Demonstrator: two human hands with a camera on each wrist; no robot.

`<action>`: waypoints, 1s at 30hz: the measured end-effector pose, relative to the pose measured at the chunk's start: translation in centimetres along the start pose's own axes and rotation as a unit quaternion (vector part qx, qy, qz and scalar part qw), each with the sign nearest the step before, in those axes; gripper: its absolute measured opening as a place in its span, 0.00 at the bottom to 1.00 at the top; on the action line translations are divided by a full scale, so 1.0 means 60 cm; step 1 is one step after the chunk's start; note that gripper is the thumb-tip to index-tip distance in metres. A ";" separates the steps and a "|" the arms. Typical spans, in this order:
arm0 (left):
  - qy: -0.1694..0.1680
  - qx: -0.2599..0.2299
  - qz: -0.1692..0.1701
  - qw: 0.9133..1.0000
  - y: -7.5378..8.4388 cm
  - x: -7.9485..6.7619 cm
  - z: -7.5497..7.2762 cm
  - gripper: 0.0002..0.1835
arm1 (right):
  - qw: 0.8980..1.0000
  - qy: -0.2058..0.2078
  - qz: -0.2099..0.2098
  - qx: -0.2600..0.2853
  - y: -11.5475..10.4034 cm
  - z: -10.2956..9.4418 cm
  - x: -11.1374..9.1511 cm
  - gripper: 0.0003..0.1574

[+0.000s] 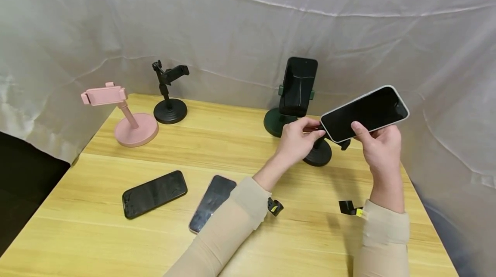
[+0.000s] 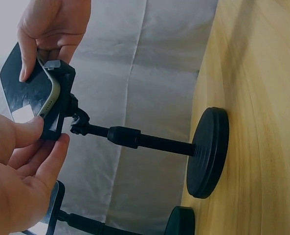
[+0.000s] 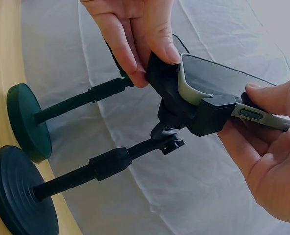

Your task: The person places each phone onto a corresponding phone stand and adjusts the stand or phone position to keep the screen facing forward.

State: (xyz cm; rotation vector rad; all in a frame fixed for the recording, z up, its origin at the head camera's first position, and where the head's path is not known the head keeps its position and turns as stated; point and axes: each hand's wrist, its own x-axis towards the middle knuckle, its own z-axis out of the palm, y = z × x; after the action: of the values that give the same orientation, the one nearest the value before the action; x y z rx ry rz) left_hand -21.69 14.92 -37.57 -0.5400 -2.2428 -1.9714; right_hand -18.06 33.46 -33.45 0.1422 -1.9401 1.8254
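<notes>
**A two-handed fitting, midway by the look of it**

The right hand (image 1: 381,145) grasps a rectangular black-screened phone in a pale grey-white case (image 1: 364,113), thumb on the glass and the other fingers behind. The left hand (image 1: 296,139) pinches the end of a black plastic clamp (image 3: 184,107), its thumb at the phone's corner. The phone lies tilted at the clamp, one long side against a clamp hook; whether it is fully seated, I cannot tell. Below is the clamp's black round-based stand (image 3: 110,164).

The step in hand looks like settling the phone between the clamp's ends. The next move seems to call for the left fingers to hold the clamp apart while the right press the phone flat, then a gentle release.

Outward, with the clamp as hub of the head view: at ten o'clock, a dark green round-based stand (image 1: 273,122) bears an upright glossy black phone (image 1: 299,85). Towards nine stand a second black round-based stand (image 1: 170,112) and a pink plastic stand (image 1: 135,131). Around eight, a black phone (image 1: 155,194) and a pink-rimmed dark phone (image 1: 211,201) lie on the yellow wood-grain tabletop (image 1: 85,225).
</notes>
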 end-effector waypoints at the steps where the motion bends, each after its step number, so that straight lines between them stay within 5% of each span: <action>1: 0.000 -0.001 0.000 1.000 0.000 0.000 0.000 0.10 | 1.000 -0.001 -0.001 -0.001 0.000 -0.001 0.000 0.14; 30: 0.000 0.038 0.025 0.999 -0.004 0.005 -0.014 0.09 | 0.999 -0.052 -0.017 0.001 -0.001 -0.004 0.000 0.19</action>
State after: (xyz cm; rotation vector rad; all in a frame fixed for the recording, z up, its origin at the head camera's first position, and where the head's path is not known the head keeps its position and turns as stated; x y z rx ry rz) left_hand -22.19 14.11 -37.57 -0.5809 -2.2705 -1.8549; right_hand -17.94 33.68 -33.39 0.2734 -1.9942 1.8315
